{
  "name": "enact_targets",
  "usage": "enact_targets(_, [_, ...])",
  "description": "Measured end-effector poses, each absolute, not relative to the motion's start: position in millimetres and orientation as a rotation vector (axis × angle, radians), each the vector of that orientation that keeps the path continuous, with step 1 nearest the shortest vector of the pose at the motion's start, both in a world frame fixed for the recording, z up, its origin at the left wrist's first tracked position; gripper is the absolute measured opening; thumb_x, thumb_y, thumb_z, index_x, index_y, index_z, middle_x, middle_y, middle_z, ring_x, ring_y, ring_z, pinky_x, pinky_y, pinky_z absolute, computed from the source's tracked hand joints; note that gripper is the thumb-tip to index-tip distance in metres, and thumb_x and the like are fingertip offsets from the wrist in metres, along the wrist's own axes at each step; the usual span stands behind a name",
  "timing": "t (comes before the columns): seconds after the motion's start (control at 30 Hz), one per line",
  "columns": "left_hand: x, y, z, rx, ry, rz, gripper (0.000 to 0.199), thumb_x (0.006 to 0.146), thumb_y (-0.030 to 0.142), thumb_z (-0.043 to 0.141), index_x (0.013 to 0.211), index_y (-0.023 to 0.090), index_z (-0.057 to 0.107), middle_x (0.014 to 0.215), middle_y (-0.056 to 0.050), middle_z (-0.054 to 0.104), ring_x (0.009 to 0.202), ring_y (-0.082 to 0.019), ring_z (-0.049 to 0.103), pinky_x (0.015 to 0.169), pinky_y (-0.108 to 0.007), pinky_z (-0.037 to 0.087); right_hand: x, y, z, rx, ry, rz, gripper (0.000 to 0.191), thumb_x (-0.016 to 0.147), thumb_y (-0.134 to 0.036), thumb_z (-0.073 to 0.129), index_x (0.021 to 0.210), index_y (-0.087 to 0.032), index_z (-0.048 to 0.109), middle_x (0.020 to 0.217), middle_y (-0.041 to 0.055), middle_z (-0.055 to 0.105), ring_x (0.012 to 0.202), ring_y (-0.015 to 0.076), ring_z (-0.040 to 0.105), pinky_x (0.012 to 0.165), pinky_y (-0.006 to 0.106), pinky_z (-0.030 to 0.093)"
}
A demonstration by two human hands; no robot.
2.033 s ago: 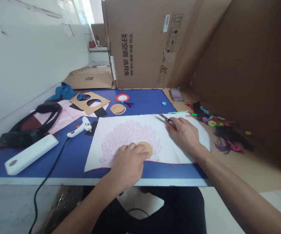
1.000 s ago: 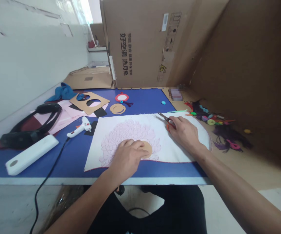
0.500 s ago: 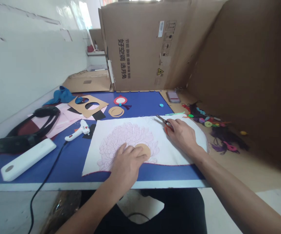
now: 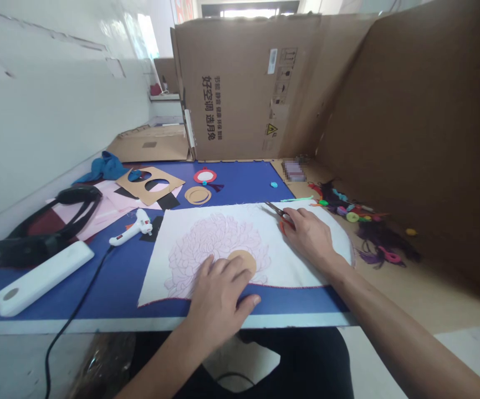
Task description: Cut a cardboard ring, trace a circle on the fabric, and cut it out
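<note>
A tan disc point(image 4: 246, 259) lay on flower-patterned white fabric point(image 4: 157, 277); my left hand point(image 4: 217, 296), fingers spread, rested partly over it, apparently steadying it, which called for even pressure. Well apart, my right hand point(image 4: 311, 234) gripped orange-handled scissors point(image 4: 280, 213).

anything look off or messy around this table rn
Nothing looks spilled. Dark tassels at the right lie tangled, and the big cardboard box has its lettering running sideways, as if tipped over. The white cloth looks slightly frayed along its far edge.
</note>
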State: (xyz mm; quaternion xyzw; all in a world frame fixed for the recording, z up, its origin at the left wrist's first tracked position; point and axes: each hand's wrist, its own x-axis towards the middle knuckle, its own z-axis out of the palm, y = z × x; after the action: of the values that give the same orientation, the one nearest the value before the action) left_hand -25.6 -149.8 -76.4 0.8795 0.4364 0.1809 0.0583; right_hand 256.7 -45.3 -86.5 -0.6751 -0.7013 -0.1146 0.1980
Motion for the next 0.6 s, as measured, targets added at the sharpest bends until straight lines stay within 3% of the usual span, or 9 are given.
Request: enact_targets(0.6, [-27.3,-152.4,-81.3,2.663,1.34,0.569,0.038,0.104,0.051,0.064,0.136,0.031,0.069,0.148,-0.005,0.069,0.133,-0.034,0.06,0.119,-0.064,0.039,256.7,-45.7,-84.7,-1.89,-1.979,-0.307,0.026,0.104,-0.03,0.058,0.123,-0.023,0.074,0.103,0.0096,0.074,0.09,0.0263,0.065,0.063,0.033,0.028])
